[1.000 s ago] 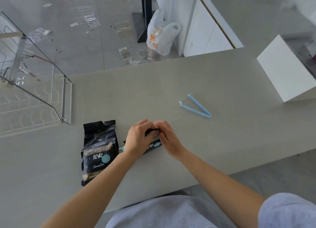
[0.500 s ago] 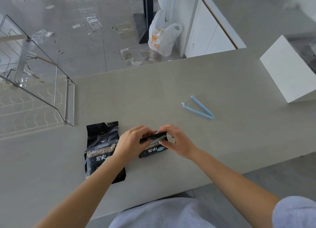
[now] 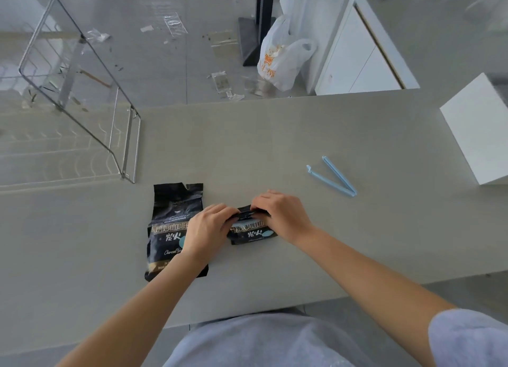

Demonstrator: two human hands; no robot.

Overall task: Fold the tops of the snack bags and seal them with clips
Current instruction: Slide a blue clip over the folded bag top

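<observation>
Two black snack bags lie on the grey table (image 3: 247, 141). The left bag (image 3: 171, 221) lies flat with its torn top unfolded, partly under my left forearm. The right bag (image 3: 251, 233) has its top rolled down. My left hand (image 3: 209, 229) and my right hand (image 3: 280, 215) both pinch that rolled top edge from either side. A light blue bag clip (image 3: 334, 178) lies spread apart in a V on the table, to the right of my right hand and apart from it.
A wire dish rack (image 3: 82, 113) stands at the table's left end. A white box (image 3: 479, 130) sits at the right edge. Beyond the table are a white plastic bag (image 3: 280, 58), a white cabinet (image 3: 357, 61) and scraps on the floor.
The bag's top has been rolled further down between my hands, and more of the right bag's printed front shows below them. The clip has not moved.
</observation>
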